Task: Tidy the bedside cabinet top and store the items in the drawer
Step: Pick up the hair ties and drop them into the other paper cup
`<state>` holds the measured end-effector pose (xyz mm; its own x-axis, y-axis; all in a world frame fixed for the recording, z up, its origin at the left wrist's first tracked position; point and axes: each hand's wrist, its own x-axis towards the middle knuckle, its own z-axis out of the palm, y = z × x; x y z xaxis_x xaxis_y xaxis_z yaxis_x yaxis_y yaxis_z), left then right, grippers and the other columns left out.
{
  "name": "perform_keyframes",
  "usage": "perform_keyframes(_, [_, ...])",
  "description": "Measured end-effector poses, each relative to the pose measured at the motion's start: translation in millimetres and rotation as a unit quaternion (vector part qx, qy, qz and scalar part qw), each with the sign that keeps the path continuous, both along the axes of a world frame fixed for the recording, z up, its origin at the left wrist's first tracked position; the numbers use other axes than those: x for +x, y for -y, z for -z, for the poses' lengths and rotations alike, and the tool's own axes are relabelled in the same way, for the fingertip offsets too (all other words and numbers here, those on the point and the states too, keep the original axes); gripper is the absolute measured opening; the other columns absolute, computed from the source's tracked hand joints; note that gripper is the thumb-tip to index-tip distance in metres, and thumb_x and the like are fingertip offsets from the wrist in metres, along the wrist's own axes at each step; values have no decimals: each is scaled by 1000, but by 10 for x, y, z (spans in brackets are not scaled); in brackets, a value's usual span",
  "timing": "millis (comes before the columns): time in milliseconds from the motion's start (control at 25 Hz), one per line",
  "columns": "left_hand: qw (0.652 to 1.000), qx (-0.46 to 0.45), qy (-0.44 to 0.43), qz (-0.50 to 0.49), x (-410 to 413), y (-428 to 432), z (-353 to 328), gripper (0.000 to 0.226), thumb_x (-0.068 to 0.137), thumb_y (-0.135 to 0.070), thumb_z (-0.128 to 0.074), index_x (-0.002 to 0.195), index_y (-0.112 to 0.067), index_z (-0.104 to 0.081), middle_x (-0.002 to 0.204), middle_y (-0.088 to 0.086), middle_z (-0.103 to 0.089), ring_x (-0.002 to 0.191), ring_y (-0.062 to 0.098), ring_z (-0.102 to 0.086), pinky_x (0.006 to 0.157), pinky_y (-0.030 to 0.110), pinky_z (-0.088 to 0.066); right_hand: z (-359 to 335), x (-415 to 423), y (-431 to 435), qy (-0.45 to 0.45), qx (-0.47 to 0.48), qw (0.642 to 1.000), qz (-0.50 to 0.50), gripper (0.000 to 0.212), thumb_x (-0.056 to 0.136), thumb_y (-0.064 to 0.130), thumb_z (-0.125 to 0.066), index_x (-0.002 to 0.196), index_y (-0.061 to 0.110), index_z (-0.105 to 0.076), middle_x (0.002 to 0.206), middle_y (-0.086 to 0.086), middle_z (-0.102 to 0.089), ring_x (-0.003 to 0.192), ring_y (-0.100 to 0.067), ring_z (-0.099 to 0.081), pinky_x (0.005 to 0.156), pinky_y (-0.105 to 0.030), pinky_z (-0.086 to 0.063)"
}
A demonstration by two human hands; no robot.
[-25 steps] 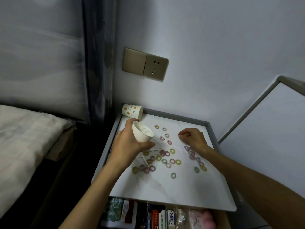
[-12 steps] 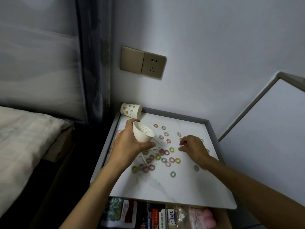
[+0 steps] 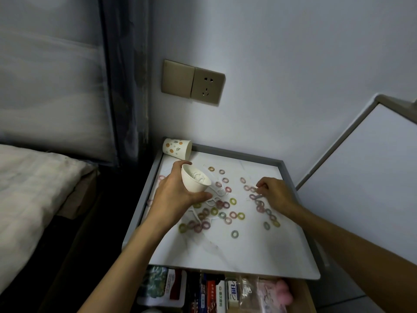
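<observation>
Several small coloured rings [image 3: 234, 234] and thin white bands lie scattered over the white marble cabinet top [image 3: 225, 251]. My left hand [image 3: 173, 193] grips a small white cup [image 3: 194, 181], tilted toward the middle, with white bands inside it. My right hand [image 3: 276, 195] rests on the top at the right, its fingers curled over a cluster of rings [image 3: 250, 188]; whether it pinches one I cannot tell. The drawer [image 3: 216, 292] below the front edge stands open and holds packets.
A patterned paper cup [image 3: 177, 148] lies on its side at the back left corner. A grey rim borders the cabinet top. A bed [image 3: 33, 190] is to the left, a wall socket [image 3: 207, 88] above, a white panel [image 3: 365, 177] to the right.
My right hand slid from the back right toward the middle, then shifted slightly right again over the rings. The left hand and cup stayed put.
</observation>
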<state>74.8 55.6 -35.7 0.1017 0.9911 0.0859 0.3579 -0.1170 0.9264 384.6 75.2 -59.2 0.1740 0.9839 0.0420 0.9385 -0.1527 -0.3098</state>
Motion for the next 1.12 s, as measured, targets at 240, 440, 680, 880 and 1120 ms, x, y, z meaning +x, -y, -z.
perform_keyframes(240, [1000, 9, -5, -6, 32, 25, -4, 81, 55, -34, -91, 124, -31, -48, 103, -4, -64, 99, 23, -60, 81, 42, -54, 127, 28, 85, 50, -55, 995, -67, 15, 96, 14, -57, 94, 6, -69, 94, -10, -66, 84, -18, -58, 69, -26, -40])
perform_keyframes(440, [999, 20, -35, 3, 27, 55, -19, 79, 58, -37, -90, 124, -31, -47, 102, -8, -63, 93, 18, -60, 74, 32, -51, 76, 31, 30, 82, -45, 992, -90, 9, 93, 17, -64, 94, 12, -70, 92, -3, -67, 81, -14, -58, 65, -21, -39])
perform_keyframes(680, [999, 18, -24, 10, 48, 66, -23, 78, 58, -35, -90, 124, -31, -48, 104, -7, -63, 93, 17, -60, 75, 32, -51, 120, 2, -27, 34, -52, 995, -72, 11, 89, 11, -68, 100, 12, -70, 96, -3, -69, 75, -6, -61, 63, -10, -38])
perform_keyframes(880, [999, 22, -25, 11, 49, 60, -9, 79, 58, -34, -90, 124, -31, -47, 98, -14, -59, 91, 14, -58, 70, 27, -46, 91, -1, -81, 55, -60, 993, -87, 18, 84, 13, -74, 103, 10, -72, 102, -4, -68, 92, -17, -63, 71, -15, -40])
perform_keyframes(1120, [999, 26, -23, 20, 45, 58, -4, 75, 58, -33, -91, 120, -33, -48, 92, -25, -53, 85, 3, -57, 68, 29, -52, 107, -5, -155, -4, -47, 996, -72, 27, 81, 8, -77, 106, 12, -69, 105, -1, -66, 91, -12, -59, 66, -6, -37])
